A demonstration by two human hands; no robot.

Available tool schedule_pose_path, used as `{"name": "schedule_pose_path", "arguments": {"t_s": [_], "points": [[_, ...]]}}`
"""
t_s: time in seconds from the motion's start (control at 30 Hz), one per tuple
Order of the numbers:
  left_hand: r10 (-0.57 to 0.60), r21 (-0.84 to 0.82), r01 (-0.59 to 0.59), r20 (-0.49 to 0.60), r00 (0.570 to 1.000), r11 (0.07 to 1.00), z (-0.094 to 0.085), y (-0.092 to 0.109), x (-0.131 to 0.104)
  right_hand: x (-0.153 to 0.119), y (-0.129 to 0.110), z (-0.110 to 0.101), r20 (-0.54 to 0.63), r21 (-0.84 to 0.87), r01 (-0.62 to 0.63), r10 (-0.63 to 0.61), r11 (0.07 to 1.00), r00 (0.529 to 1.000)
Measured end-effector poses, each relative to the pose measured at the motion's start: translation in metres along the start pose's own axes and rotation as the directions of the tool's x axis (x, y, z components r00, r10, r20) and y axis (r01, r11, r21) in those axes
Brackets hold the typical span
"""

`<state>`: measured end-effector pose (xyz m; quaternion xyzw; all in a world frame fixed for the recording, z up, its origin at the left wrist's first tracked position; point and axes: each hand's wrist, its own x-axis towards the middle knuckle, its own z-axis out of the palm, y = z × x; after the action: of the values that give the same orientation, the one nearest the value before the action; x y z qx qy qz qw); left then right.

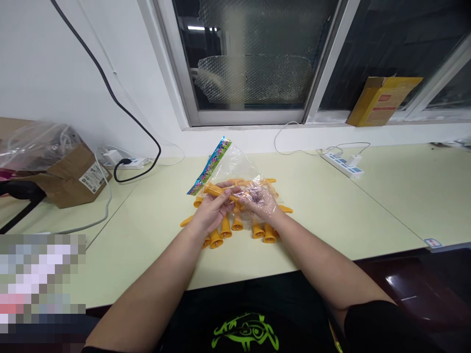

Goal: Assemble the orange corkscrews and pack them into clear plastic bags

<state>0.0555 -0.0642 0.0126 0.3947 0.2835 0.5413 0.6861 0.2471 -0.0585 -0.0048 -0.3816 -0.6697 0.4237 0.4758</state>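
Near the middle of the pale table, my left hand [217, 210] is closed around an orange plastic piece [214, 189] with a ribbed, tube-like end. My right hand [259, 200] is inside or behind a clear plastic bag [235, 164]; its fingers meet the same piece close to my left fingertips. The bag has a blue and green printed header [209, 166] slanting at its left. Below and around both hands lie several more orange pieces [237, 224] with round, flared ends, some partly hidden by the hands and bag.
An open cardboard box [69, 179] with clear plastic stands at the left. Power strips lie at the back left and back right [342, 165], with cables. A black cable [110, 88] hangs by the wall. A yellow box [382, 100] leans on the window.
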Motion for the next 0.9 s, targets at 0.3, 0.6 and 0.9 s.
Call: {"name": "schedule_pose_path", "arguments": {"t_s": [0.3, 0.6, 0.9], "points": [[-0.035, -0.162, 0.024, -0.065, 0.997, 0.987, -0.002, 0.008, 0.004, -0.009, -0.006, -0.004, 0.129, 0.229, 0.010, -0.041, 0.973, 0.991], [-0.018, -0.369, -0.084, -0.265, 0.964, 0.926, -0.017, 0.028, 0.013, -0.002, -0.009, -0.040, -0.008, 0.112, 0.142, -0.142, 0.984, 0.990], [-0.014, -0.382, -0.129, -0.351, 0.936, 0.915, -0.030, 0.033, 0.019, 0.011, 0.035, -0.096, -0.193, -0.706, -0.309, 0.248, 0.637, 0.950]]}}
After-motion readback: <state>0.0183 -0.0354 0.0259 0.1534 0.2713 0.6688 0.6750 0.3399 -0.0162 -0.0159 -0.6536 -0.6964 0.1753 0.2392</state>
